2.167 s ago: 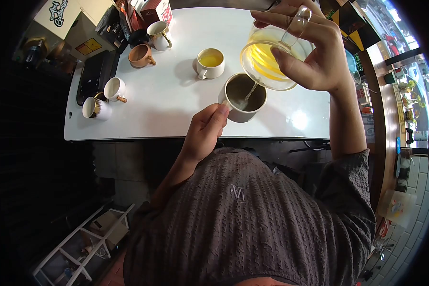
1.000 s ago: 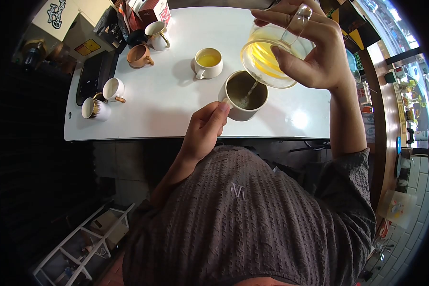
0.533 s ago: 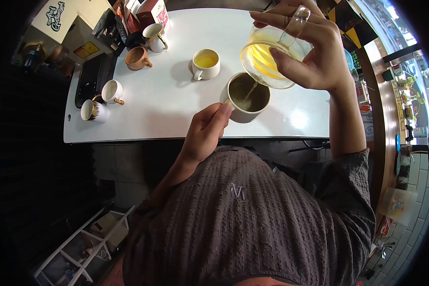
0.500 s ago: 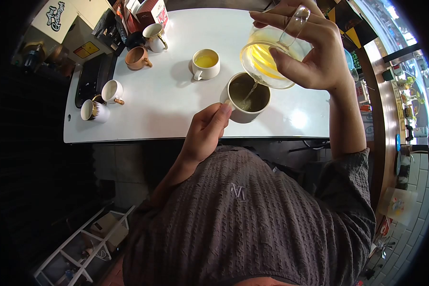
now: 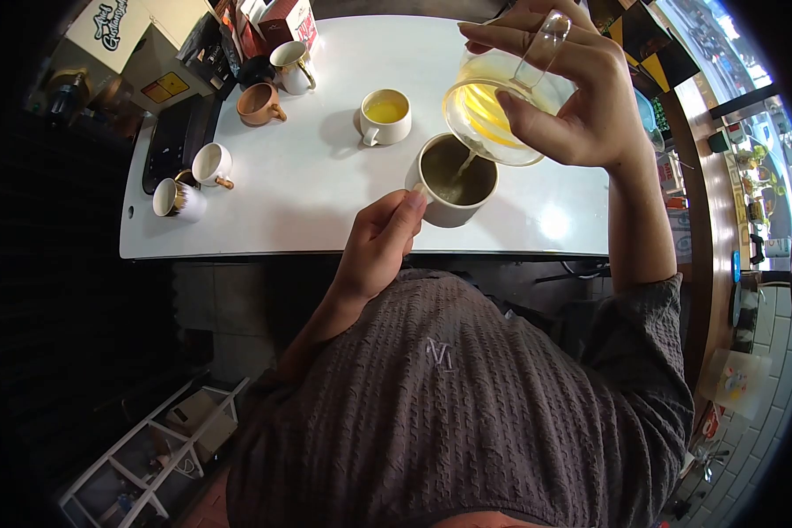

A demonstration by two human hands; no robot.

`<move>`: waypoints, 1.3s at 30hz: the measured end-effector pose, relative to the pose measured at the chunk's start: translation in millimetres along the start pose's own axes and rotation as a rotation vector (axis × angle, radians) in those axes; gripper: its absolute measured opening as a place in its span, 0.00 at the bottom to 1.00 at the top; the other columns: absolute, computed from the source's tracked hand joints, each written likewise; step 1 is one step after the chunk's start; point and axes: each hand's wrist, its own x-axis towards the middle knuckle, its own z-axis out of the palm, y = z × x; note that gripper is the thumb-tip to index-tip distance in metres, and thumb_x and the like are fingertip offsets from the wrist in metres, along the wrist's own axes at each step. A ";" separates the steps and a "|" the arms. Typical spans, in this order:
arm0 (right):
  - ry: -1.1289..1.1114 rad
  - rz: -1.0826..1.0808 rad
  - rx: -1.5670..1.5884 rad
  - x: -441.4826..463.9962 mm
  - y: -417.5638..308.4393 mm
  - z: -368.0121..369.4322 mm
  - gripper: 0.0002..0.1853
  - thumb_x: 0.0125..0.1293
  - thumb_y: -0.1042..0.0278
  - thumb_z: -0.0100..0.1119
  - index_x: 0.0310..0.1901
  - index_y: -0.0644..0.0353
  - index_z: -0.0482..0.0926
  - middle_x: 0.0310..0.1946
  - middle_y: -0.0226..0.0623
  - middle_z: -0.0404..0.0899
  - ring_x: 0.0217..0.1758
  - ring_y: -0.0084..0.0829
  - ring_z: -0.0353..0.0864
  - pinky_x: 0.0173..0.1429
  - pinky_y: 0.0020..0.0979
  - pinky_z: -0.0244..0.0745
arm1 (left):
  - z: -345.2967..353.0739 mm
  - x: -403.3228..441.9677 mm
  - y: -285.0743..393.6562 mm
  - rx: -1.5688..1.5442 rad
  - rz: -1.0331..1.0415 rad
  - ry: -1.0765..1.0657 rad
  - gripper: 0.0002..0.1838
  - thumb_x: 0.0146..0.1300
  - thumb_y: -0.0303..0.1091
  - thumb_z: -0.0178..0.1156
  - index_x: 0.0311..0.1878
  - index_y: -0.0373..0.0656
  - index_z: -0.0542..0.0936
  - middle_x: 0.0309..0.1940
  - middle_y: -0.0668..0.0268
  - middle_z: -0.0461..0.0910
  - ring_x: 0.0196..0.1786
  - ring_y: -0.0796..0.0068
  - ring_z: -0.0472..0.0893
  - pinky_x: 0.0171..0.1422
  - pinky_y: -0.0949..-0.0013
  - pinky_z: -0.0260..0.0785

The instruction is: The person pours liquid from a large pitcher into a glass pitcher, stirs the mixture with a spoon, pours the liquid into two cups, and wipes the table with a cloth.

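Note:
My left hand (image 5: 380,239) grips the handle of a pale cream mug (image 5: 456,214), which is at the front of the white table. In my right hand (image 5: 583,110) is a clear glass pitcher (image 5: 468,107), tilted over the mug. Yellow liquid shows inside the glass. A thin stream runs from its rim into the mug, where the liquid looks darker and rippled. Just beyond, a white cup (image 5: 398,132) stands upright with yellow liquid in it, apart from both hands.
On the left of the white table (image 5: 282,198) are a brown cup (image 5: 257,106), a white-and-gold mug (image 5: 292,70), a white cup with a brown handle (image 5: 211,165) and a gold-patterned mug (image 5: 178,201). A black flat device (image 5: 174,145) lies near the left edge.
The pour continues, with both hands holding the same things. The view has shifted slightly, so the cups on the left appear a little further right.

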 end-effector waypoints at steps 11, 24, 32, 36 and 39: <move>-0.020 -0.044 -0.008 2.3 -3.4 -2.3 0.25 0.44 0.56 0.65 0.39 0.72 0.84 0.28 0.44 0.84 0.33 0.35 0.82 0.48 0.35 0.74 | -0.8 -0.3 -1.2 0.005 0.011 0.001 0.19 0.74 0.41 0.48 0.25 0.43 0.68 0.19 0.81 0.58 0.20 0.93 0.53 0.21 0.80 0.45; 0.048 -0.038 0.024 -4.8 -0.6 1.3 0.24 0.44 0.57 0.65 0.39 0.71 0.84 0.29 0.45 0.84 0.33 0.37 0.82 0.49 0.36 0.74 | -0.1 2.9 -2.6 0.035 -0.006 -0.026 0.19 0.74 0.44 0.47 0.25 0.47 0.64 0.20 0.77 0.59 0.22 0.90 0.54 0.23 0.83 0.47; -0.021 -0.002 -0.017 -4.1 -5.8 -9.7 0.24 0.45 0.58 0.66 0.39 0.71 0.84 0.28 0.44 0.84 0.33 0.36 0.83 0.49 0.36 0.73 | 3.2 8.5 -3.4 -0.016 -0.005 -0.055 0.19 0.74 0.43 0.47 0.24 0.48 0.64 0.21 0.77 0.59 0.23 0.91 0.55 0.22 0.83 0.47; -0.049 0.050 -0.058 -5.9 -6.0 -12.3 0.24 0.45 0.57 0.66 0.40 0.70 0.84 0.28 0.44 0.84 0.34 0.36 0.83 0.49 0.36 0.73 | 3.6 11.8 -4.0 -0.014 -0.026 -0.069 0.19 0.74 0.42 0.47 0.25 0.47 0.64 0.21 0.77 0.59 0.22 0.91 0.54 0.22 0.83 0.47; 0.029 0.002 0.000 -9.8 4.4 -5.8 0.24 0.45 0.57 0.66 0.40 0.70 0.84 0.28 0.44 0.84 0.34 0.36 0.83 0.49 0.36 0.73 | 3.7 14.6 -3.8 -0.009 -0.031 -0.079 0.18 0.74 0.42 0.47 0.25 0.47 0.64 0.21 0.77 0.59 0.22 0.91 0.54 0.22 0.83 0.46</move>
